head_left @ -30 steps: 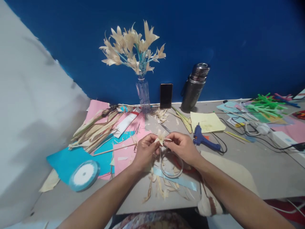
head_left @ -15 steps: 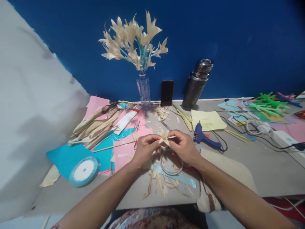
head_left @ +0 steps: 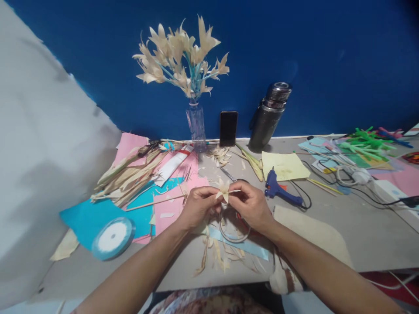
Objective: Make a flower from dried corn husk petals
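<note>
A blue glue gun (head_left: 280, 192) lies beside the hands (head_left: 253, 205).

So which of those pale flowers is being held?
The single flower between the left hand and right hand; the other flowers stand bunched in the clear bottle.

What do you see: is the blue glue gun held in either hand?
No, the glue gun lies on the table, while the left hand and right hand hold the pale flower.

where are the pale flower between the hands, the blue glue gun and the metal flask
pale flower (head_left: 224, 190): head view, middle of its petals
blue glue gun (head_left: 282, 193): head view, its body
metal flask (head_left: 266, 124): head view, side of its body
</note>
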A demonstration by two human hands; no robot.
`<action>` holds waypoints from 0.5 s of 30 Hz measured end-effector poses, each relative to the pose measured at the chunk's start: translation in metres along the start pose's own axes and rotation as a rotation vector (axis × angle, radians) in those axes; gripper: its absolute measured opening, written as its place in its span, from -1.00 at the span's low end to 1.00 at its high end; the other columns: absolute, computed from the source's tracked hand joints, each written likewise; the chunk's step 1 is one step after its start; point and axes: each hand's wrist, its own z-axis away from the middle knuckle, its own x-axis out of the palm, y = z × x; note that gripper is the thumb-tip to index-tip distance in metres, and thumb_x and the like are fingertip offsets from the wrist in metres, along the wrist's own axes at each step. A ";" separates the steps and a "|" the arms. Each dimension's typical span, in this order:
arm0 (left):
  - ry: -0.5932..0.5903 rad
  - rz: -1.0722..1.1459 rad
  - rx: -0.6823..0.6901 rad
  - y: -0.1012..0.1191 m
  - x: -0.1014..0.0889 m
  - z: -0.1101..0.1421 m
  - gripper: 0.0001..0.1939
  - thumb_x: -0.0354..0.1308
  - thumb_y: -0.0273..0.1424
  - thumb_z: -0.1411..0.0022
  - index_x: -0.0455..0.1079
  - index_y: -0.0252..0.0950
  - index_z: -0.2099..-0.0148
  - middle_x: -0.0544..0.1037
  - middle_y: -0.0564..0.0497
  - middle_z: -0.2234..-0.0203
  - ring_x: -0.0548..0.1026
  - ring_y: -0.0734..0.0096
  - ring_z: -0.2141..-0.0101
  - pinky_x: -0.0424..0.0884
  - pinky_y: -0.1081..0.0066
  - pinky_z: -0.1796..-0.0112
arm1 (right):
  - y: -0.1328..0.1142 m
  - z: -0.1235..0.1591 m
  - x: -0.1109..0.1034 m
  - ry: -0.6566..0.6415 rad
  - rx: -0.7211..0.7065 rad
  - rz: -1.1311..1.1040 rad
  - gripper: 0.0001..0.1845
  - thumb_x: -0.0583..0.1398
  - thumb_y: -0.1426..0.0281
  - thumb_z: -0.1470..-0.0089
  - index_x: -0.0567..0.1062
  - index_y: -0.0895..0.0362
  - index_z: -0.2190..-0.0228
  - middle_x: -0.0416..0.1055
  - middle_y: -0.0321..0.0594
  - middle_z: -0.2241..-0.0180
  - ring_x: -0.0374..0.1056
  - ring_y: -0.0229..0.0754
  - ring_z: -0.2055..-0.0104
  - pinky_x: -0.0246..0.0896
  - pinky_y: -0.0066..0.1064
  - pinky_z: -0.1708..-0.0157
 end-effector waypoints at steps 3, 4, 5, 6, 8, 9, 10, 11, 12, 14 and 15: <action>-0.047 0.037 -0.054 0.001 -0.002 -0.001 -0.69 0.49 -0.24 0.16 0.55 -0.38 0.48 0.46 0.02 0.71 0.33 0.55 0.68 0.24 0.52 0.61 | -0.001 0.000 -0.001 -0.028 -0.003 -0.011 -0.95 0.22 0.49 0.02 0.49 0.12 0.43 0.44 -0.33 0.48 0.33 -0.29 0.47 0.20 -0.50 0.45; -0.043 0.011 -0.037 0.002 -0.001 0.000 -0.70 0.49 -0.25 0.15 0.55 -0.38 0.47 0.46 0.01 0.70 0.34 0.55 0.67 0.25 0.52 0.60 | 0.000 0.000 -0.001 -0.037 0.009 -0.013 -0.94 0.22 0.50 0.02 0.49 0.12 0.43 0.44 -0.33 0.47 0.32 -0.29 0.46 0.20 -0.50 0.44; -0.028 -0.033 -0.003 0.004 -0.001 0.002 -0.72 0.48 -0.26 0.12 0.56 -0.38 0.47 0.47 0.01 0.69 0.35 0.54 0.65 0.26 0.52 0.59 | 0.000 -0.001 -0.001 -0.045 0.023 -0.017 -0.95 0.23 0.49 0.02 0.49 0.12 0.42 0.45 -0.33 0.47 0.33 -0.29 0.46 0.20 -0.50 0.43; 0.003 -0.089 0.051 0.005 0.001 0.004 -0.75 0.47 -0.28 0.09 0.57 -0.38 0.46 0.47 0.01 0.68 0.37 0.53 0.64 0.27 0.52 0.57 | 0.002 -0.001 -0.001 -0.050 0.035 -0.024 -0.96 0.23 0.48 0.00 0.49 0.12 0.41 0.45 -0.32 0.46 0.33 -0.28 0.44 0.21 -0.49 0.42; 0.045 -0.195 0.181 0.009 0.004 0.008 -0.79 0.43 -0.30 0.02 0.59 -0.37 0.43 0.49 0.00 0.64 0.40 0.51 0.60 0.29 0.51 0.54 | 0.004 -0.002 -0.001 -0.048 0.049 -0.044 -0.98 0.24 0.44 -0.03 0.48 0.12 0.40 0.46 -0.30 0.46 0.35 -0.26 0.43 0.23 -0.48 0.41; 0.057 -0.224 0.233 0.010 0.006 0.010 -0.80 0.41 -0.31 0.01 0.60 -0.37 0.42 0.51 -0.01 0.60 0.42 0.50 0.59 0.31 0.50 0.53 | 0.005 -0.002 -0.001 -0.044 0.052 -0.053 -0.97 0.24 0.42 -0.04 0.48 0.12 0.40 0.46 -0.30 0.45 0.35 -0.26 0.42 0.23 -0.47 0.41; 0.056 -0.235 0.258 0.010 0.007 0.011 -0.80 0.40 -0.30 -0.01 0.60 -0.36 0.41 0.53 -0.01 0.58 0.43 0.49 0.58 0.31 0.49 0.52 | 0.006 -0.002 -0.001 -0.040 0.053 -0.061 -0.96 0.25 0.41 -0.05 0.47 0.12 0.40 0.46 -0.30 0.46 0.35 -0.26 0.43 0.23 -0.47 0.41; 0.046 -0.231 0.261 0.010 0.008 0.012 -0.80 0.39 -0.30 -0.02 0.60 -0.36 0.40 0.53 -0.01 0.58 0.42 0.48 0.59 0.31 0.49 0.52 | 0.006 -0.002 -0.001 -0.033 0.053 -0.066 -0.96 0.25 0.41 -0.04 0.47 0.12 0.40 0.46 -0.31 0.46 0.35 -0.26 0.43 0.23 -0.47 0.42; 0.033 -0.216 0.247 0.009 0.008 0.012 -0.80 0.38 -0.29 -0.03 0.60 -0.36 0.39 0.52 -0.01 0.59 0.42 0.48 0.59 0.31 0.48 0.53 | 0.005 -0.002 -0.001 -0.026 0.052 -0.067 -0.96 0.25 0.42 -0.03 0.47 0.12 0.40 0.45 -0.32 0.47 0.34 -0.26 0.44 0.22 -0.48 0.42; 0.015 -0.170 0.196 0.007 0.007 0.010 -0.79 0.39 -0.29 -0.02 0.60 -0.36 0.42 0.49 0.01 0.64 0.39 0.50 0.60 0.28 0.49 0.53 | 0.004 -0.002 -0.001 -0.017 0.041 -0.062 -0.96 0.25 0.46 -0.01 0.47 0.12 0.41 0.44 -0.33 0.48 0.33 -0.28 0.44 0.22 -0.49 0.43; 0.011 -0.141 0.170 0.006 0.006 0.008 -0.79 0.41 -0.29 0.00 0.59 -0.37 0.44 0.48 0.01 0.66 0.38 0.51 0.61 0.26 0.50 0.54 | 0.003 -0.001 0.000 -0.017 0.030 -0.061 -0.95 0.24 0.48 0.00 0.47 0.12 0.42 0.43 -0.34 0.48 0.33 -0.28 0.45 0.22 -0.49 0.43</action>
